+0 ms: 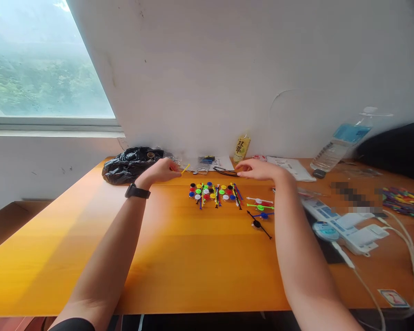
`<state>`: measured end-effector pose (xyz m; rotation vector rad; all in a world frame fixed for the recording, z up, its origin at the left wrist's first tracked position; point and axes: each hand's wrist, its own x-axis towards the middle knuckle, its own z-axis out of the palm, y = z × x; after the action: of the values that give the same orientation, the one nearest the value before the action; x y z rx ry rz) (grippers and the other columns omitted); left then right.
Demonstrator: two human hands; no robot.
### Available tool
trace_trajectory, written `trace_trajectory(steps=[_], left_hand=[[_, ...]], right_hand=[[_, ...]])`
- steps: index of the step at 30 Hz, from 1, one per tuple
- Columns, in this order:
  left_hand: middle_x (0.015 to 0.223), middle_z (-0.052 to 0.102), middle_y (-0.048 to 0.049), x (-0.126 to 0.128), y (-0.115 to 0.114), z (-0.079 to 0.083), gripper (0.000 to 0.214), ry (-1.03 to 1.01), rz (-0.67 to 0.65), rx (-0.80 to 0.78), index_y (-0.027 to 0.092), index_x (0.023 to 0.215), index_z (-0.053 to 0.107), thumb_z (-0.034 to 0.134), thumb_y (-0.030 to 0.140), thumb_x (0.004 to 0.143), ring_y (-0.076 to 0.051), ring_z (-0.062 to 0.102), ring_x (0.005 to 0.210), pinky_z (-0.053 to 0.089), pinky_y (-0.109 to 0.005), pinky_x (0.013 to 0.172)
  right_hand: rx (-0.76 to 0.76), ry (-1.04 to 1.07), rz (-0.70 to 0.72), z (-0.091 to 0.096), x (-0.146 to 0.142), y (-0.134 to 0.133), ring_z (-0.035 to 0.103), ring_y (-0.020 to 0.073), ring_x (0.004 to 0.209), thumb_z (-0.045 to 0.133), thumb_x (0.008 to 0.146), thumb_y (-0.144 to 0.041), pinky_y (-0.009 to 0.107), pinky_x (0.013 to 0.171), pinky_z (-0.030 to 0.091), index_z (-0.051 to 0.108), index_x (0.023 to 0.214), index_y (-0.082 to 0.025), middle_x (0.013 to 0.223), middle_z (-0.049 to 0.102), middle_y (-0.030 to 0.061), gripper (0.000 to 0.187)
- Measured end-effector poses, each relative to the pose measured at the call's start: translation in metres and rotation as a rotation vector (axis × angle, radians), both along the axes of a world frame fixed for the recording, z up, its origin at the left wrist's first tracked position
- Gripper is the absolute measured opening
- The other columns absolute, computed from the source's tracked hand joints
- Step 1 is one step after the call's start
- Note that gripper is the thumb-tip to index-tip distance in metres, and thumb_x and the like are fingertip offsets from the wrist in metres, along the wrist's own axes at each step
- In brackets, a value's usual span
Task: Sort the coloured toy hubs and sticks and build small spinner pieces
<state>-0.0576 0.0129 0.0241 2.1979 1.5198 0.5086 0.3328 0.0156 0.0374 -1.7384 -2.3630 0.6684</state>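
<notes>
My left hand [160, 170], with a dark watch on its wrist, pinches a thin yellow plastic arrow [185, 169] above the far part of the table. My right hand [258, 169] hovers to the right, its fingers slightly bent and apart, with nothing visible in them. Behind its fingertips lies a thin black looped object [225, 172]. Between and below the hands sit rows of coloured round discs [210, 190], with bundles of coloured arrows [217, 196] among them. Closer to my right forearm are arrows joined to discs: white [259, 201], green [260, 208], blue [263, 215] and black [257, 224].
A black plastic bag [131, 165] lies at the far left. By the wall stand a yellow-labelled bottle [242, 148] and a tilted water bottle [341, 142]. A power strip [345, 227] with cables and a pile of coloured strips [405, 202] occupy the right side.
</notes>
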Motion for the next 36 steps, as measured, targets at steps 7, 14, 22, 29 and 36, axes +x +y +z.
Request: trace_trajectory(steps=[7, 14, 22, 29, 36], left_hand=[[0.064, 0.059, 0.0007, 0.033, -0.037, 0.034, 0.022, -0.093, -0.202, 0.041, 0.015, 0.077, 0.077, 0.067, 0.035, 0.078, -0.011, 0.044, 0.057, 0.030, -0.023, 0.050], [0.054, 0.048, 0.0045, 0.044, -0.041, 0.035, 0.015, -0.133, -0.244, 0.068, 0.017, 0.071, 0.074, 0.067, 0.027, 0.079, -0.008, 0.035, 0.050, 0.025, -0.023, 0.047], [0.081, 0.075, -0.0055, 0.038, -0.045, 0.041, 0.022, -0.306, -0.263, 0.055, 0.017, 0.100, 0.080, 0.069, 0.033, 0.090, -0.015, 0.067, 0.069, 0.047, -0.022, 0.056], [0.083, 0.074, -0.0049, 0.042, -0.046, 0.042, 0.022, -0.415, -0.279, 0.100, 0.017, 0.104, 0.079, 0.075, 0.034, 0.090, -0.011, 0.064, 0.065, 0.048, -0.020, 0.056], [0.081, 0.074, -0.0061, 0.045, -0.053, 0.046, 0.029, -0.443, -0.314, 0.070, 0.016, 0.098, 0.079, 0.071, 0.043, 0.095, -0.012, 0.064, 0.066, 0.043, -0.020, 0.052]], right_hand=[[0.043, 0.343, 0.340, 0.029, -0.077, -0.040, 0.069, 0.0243, 0.107, 0.070, 0.092, -0.056, 0.033, 0.086, 0.056, 0.052, 0.155, -0.033, 0.128, 0.071, 0.0079, 0.069], [0.189, 0.387, 0.332, 0.027, -0.106, -0.045, 0.061, 0.0176, 0.076, 0.067, 0.095, -0.042, 0.030, 0.066, 0.046, 0.074, 0.114, -0.024, 0.085, 0.070, 0.0025, 0.027], [0.243, 0.406, 0.302, 0.034, -0.100, -0.049, 0.061, 0.0164, 0.073, 0.066, 0.091, -0.037, 0.030, 0.063, 0.041, 0.075, 0.091, -0.020, 0.080, 0.071, 0.0028, 0.019], [0.249, 0.409, 0.353, 0.039, -0.105, -0.058, 0.051, 0.0149, 0.068, 0.069, 0.090, -0.036, 0.031, 0.060, 0.037, 0.079, 0.092, -0.023, 0.079, 0.063, 0.0019, 0.017], [0.338, 0.481, 0.383, 0.047, -0.109, -0.065, 0.058, 0.0181, 0.082, 0.069, 0.093, -0.040, 0.032, 0.072, 0.044, 0.078, 0.098, -0.023, 0.100, 0.068, 0.0057, 0.020]])
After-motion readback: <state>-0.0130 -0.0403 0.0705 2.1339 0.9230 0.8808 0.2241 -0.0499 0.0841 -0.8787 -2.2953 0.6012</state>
